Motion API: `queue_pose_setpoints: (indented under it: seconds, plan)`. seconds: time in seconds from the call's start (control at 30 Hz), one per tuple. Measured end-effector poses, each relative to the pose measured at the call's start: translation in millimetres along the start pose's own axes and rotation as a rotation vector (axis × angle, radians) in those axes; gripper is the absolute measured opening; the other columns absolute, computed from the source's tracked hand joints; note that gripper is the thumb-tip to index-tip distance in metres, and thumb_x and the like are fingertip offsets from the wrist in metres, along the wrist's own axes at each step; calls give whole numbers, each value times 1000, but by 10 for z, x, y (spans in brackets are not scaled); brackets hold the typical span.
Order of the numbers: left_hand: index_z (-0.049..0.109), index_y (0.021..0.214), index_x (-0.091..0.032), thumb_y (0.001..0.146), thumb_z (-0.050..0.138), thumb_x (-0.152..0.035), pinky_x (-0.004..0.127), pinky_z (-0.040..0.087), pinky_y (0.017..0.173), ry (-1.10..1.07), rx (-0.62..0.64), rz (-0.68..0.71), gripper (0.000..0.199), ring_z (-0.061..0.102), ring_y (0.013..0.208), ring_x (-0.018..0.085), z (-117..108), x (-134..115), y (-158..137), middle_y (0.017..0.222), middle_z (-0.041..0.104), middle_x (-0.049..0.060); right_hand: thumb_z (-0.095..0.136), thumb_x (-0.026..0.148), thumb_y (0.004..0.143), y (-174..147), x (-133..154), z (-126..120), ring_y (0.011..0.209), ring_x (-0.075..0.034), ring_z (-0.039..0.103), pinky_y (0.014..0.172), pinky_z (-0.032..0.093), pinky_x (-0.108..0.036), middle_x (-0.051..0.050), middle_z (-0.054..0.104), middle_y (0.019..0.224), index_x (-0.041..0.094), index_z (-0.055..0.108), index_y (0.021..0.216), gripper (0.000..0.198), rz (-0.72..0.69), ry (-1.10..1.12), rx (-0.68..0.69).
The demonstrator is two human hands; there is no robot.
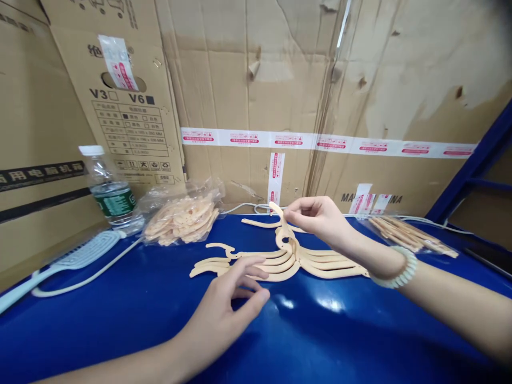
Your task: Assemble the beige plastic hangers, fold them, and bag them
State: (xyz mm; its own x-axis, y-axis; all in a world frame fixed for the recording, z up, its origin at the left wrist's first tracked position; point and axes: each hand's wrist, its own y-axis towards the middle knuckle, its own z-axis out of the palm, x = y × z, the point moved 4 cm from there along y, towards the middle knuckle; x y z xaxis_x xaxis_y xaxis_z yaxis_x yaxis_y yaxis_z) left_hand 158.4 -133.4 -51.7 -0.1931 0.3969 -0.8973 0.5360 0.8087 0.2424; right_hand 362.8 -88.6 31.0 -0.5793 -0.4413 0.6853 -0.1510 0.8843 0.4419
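A fan of beige clothes hangers (276,276) lies on the blue tabletop (160,330), their curved arms spreading left and right. My right hand (314,216), wearing a pale bead bracelet (402,266), pinches a beige hanger hook (276,209) above the middle of the fan; whether this hook is joined to the hangers below I cannot tell. Closer to me, my left hand (236,293) hovers by the left arms of the hangers, fingers apart and holding nothing. Behind them lies another thin beige piece (256,223).
At back left are a clear bag of beige parts (182,216), a water bottle (114,197) and a light-blue hairbrush (88,250). A bag of beige sticks (412,234) lies at the right. Cardboard (248,90) walls the back; a white cable (88,280) runs along the left.
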Motion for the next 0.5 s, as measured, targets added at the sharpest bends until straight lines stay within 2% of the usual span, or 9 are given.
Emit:
queue_pose_setpoints:
  seconds: [0.07, 0.17, 0.27, 0.3, 0.33, 0.4, 0.47, 0.5]
  plan:
    - [48, 127, -27, 89, 60, -36, 32, 56, 77, -117, -4, -62, 41, 70, 84, 20, -4, 15, 18, 110, 65, 6, 64, 39, 76, -148, 163, 163, 56, -13, 58, 53, 45, -24, -4, 68, 65, 14, 70, 74, 25, 42, 242, 51]
    - [49, 125, -25, 87, 65, -38, 29, 56, 70, -208, -25, -98, 44, 70, 74, 18, 0, 16, 22, 99, 68, 4, 65, 30, 74, -321, 323, 376, 52, -9, 50, 49, 39, -22, 0, 61, 58, 15, 69, 68, 16, 68, 376, 62]
    - [62, 99, -18, 88, 63, -40, 26, 54, 62, -222, -24, -91, 25, 68, 63, 17, 6, -31, 23, 76, 68, 2, 64, 31, 76, -371, 383, 513, 52, -9, 50, 49, 39, -21, 1, 61, 61, 16, 70, 70, 17, 66, 398, 94]
    - [63, 89, -16, 89, 62, -40, 25, 54, 61, -223, -26, -89, 24, 67, 62, 16, 4, -46, 27, 72, 67, 2, 63, 34, 78, -349, 378, 521, 53, -9, 51, 49, 40, -21, 2, 62, 62, 17, 70, 71, 19, 53, 375, 106]
    - [63, 82, -16, 89, 62, -41, 24, 54, 60, -229, -30, -93, 26, 67, 61, 16, 0, -54, 33, 70, 67, 2, 61, 38, 82, -308, 357, 505, 55, -10, 53, 50, 41, -21, 1, 63, 64, 18, 71, 75, 23, 33, 316, 115]
    - [62, 77, -15, 89, 62, -41, 24, 54, 60, -260, -37, -113, 28, 67, 61, 15, -8, -44, 48, 74, 69, 3, 53, 43, 89, -179, 249, 410, 61, -11, 58, 54, 44, -21, 0, 67, 72, 20, 72, 85, 30, -30, 64, 127]
    - [61, 78, -16, 89, 62, -41, 23, 54, 60, -296, -38, -132, 28, 68, 62, 15, -12, -13, 63, 79, 71, 4, 45, 36, 95, -30, 30, 283, 73, -13, 64, 64, 48, -22, -1, 71, 83, 21, 70, 97, 30, -83, -399, 185]
    - [61, 79, -16, 89, 62, -42, 23, 53, 59, -306, -34, -137, 28, 69, 62, 15, -11, 3, 69, 79, 71, 4, 52, 31, 91, 41, -122, 205, 78, -16, 66, 69, 49, -24, -3, 72, 86, 20, 71, 96, 22, -75, -500, 205]
